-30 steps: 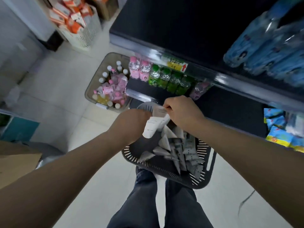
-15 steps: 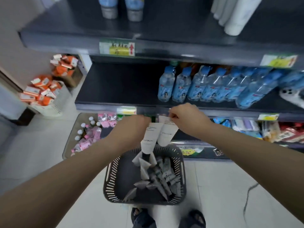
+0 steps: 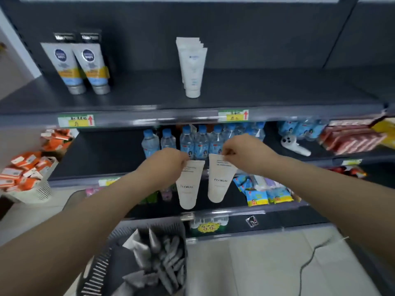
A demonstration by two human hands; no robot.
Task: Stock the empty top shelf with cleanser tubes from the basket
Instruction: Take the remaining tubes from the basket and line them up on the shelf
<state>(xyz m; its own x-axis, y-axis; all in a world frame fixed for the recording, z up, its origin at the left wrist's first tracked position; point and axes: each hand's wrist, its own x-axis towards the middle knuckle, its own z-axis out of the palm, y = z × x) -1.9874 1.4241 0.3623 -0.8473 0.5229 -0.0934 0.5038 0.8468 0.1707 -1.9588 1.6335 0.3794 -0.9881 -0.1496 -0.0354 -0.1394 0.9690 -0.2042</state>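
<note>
My left hand (image 3: 164, 165) pinches the crimped end of a white cleanser tube (image 3: 189, 186), which hangs cap down. My right hand (image 3: 245, 153) holds a second white cleanser tube (image 3: 220, 181) the same way, just to the right of the first. Both hang in front of the water-bottle shelf, below the dark top shelf (image 3: 256, 90). A row of white tubes (image 3: 192, 67) stands upright at the middle of that top shelf. The dark slotted basket (image 3: 100, 272) sits on the floor at the bottom, with several more tubes (image 3: 158, 261) lying in it.
Two blue-and-yellow tubes (image 3: 83, 63) stand at the top shelf's left. Water bottles (image 3: 198, 142) fill the shelf below, with a white device (image 3: 295, 144) and red packets (image 3: 352, 139) to the right. A white bin of orange boxes (image 3: 25, 174) stands at left. A cable (image 3: 310, 257) lies on the floor.
Both hands have lifted the two tubes up out of the basket to the height of the water-bottle shelf. My view has tilted upward, so the top shelf now shows.
</note>
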